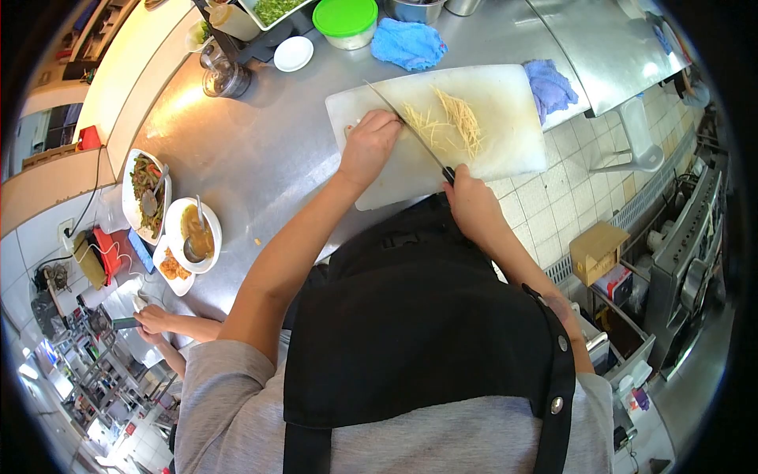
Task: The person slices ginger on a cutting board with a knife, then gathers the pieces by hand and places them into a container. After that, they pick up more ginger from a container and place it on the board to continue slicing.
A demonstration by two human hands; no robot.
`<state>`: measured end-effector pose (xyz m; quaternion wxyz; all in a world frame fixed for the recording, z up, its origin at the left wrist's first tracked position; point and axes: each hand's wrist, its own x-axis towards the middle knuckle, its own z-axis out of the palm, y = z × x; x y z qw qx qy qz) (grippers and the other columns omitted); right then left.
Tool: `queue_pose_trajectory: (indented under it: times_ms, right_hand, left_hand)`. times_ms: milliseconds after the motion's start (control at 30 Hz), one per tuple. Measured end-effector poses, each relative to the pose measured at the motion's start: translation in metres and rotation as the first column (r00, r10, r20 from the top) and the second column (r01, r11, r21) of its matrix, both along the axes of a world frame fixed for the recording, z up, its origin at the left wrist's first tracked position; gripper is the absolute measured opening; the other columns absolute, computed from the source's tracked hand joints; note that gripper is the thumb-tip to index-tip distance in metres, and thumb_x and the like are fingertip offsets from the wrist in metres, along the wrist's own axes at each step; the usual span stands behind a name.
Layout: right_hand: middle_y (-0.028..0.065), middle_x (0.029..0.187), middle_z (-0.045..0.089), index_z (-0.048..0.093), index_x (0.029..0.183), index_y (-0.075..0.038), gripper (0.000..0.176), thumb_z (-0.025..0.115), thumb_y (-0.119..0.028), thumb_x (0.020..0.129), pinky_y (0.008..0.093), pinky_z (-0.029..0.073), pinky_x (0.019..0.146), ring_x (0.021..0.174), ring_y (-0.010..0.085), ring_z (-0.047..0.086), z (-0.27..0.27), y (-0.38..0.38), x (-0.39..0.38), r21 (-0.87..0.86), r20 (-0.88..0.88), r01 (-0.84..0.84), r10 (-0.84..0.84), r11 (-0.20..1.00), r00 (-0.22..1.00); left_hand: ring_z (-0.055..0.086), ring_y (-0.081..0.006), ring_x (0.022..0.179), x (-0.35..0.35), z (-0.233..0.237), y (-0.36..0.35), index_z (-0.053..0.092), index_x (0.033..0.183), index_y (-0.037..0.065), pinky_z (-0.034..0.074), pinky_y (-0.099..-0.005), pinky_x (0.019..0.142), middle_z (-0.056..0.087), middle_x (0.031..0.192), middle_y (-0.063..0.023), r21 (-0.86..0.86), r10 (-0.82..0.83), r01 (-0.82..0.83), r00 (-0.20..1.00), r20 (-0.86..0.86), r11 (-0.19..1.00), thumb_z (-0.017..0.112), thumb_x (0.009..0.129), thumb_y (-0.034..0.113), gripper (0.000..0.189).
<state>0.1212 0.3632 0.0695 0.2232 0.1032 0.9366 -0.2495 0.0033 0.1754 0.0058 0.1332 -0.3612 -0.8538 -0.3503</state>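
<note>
On a white cutting board (509, 150), my right hand (471, 204) is wrapped round the black handle of a kitchen knife (426, 146). Its long blade slants up and left across the board. My left hand (371, 142) has its fingers curled down on the board, right beside the blade; whatever lies under them is hidden. Pale yellow thin-cut strips (460, 118), looking like shredded ginger, lie in a pile and loosely scattered on the other side of the blade. A small brownish bit shows at the board's left side.
Blue cloths (409, 43) (550, 88) lie by the board. Behind are a green-lidded tub (346, 17), a white lid (294, 54) and a glass jar (227, 77). Food dishes (195, 235) stand at left. Another person's hands (151, 320) hold a phone. A white stool (638, 142) stands right.
</note>
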Motion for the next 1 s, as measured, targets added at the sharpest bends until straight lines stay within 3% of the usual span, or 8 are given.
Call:
queue_pose_trajectory:
  times_ms: [133,333,633,733,1000]
  right_hand:
    - [0.0291,0.082,0.068,0.05,0.101,0.001,0.029,0.056,-0.027,0.098,0.0565,0.054,0.07,0.08,0.0482,0.067,-0.011,-0.014,-0.027,0.01,-0.127,-0.029,0.03,1.0,0.991]
    - [0.03,0.078,0.066,0.047,0.102,0.0,0.03,0.058,-0.028,0.098,0.0579,0.053,0.069,0.078,0.0499,0.067,0.012,-0.009,-0.041,0.119,-0.117,-0.048,0.062,0.992,0.991]
    - [0.031,0.081,0.067,0.047,0.1,0.002,0.028,0.056,-0.025,0.099,0.0588,0.052,0.068,0.077,0.0505,0.066,0.034,0.005,0.006,0.033,0.095,-0.034,0.031,0.999,0.995]
    - [0.0313,0.081,0.067,0.046,0.099,0.002,0.028,0.056,-0.024,0.099,0.0589,0.052,0.068,0.077,0.0511,0.066,0.024,0.009,0.011,0.013,0.092,-0.022,0.021,1.0,0.996]
    - [0.0287,0.08,0.067,0.049,0.101,0.002,0.028,0.056,-0.025,0.098,0.0566,0.054,0.069,0.077,0.0484,0.067,-0.008,-0.012,-0.03,0.029,-0.125,-0.057,0.061,0.998,0.99]
  left_hand:
    - [0.063,-0.0257,0.095,-0.001,0.001,0.001,0.066,0.085,0.0,0.053,-0.0348,0.082,0.064,0.093,-0.008,0.007,0.002,-0.002,1.0,0.011,1.0,0.064,0.079,0.002,0.007]
    - [0.062,-0.0247,0.098,0.002,0.003,0.0,0.066,0.086,0.001,0.052,-0.0337,0.084,0.064,0.095,-0.0073,-0.041,0.021,-0.021,1.0,-0.008,0.999,0.065,0.077,0.003,0.009]
    - [0.062,-0.0255,0.097,0.003,0.003,0.0,0.066,0.086,0.001,0.052,-0.034,0.084,0.064,0.094,-0.008,0.006,0.025,-0.025,1.0,0.003,1.0,0.065,0.079,0.002,0.008]
    - [0.062,-0.026,0.097,0.003,0.001,0.001,0.066,0.086,0.001,0.052,-0.0341,0.084,0.064,0.094,-0.0085,0.01,0.028,-0.028,1.0,0.0,1.0,0.065,0.079,0.002,0.007]
    - [0.062,-0.0268,0.095,0.003,0.001,0.002,0.067,0.086,0.0,0.052,-0.0356,0.083,0.064,0.093,-0.0088,0.031,0.037,-0.038,0.999,0.024,0.999,0.065,0.079,0.002,0.007]
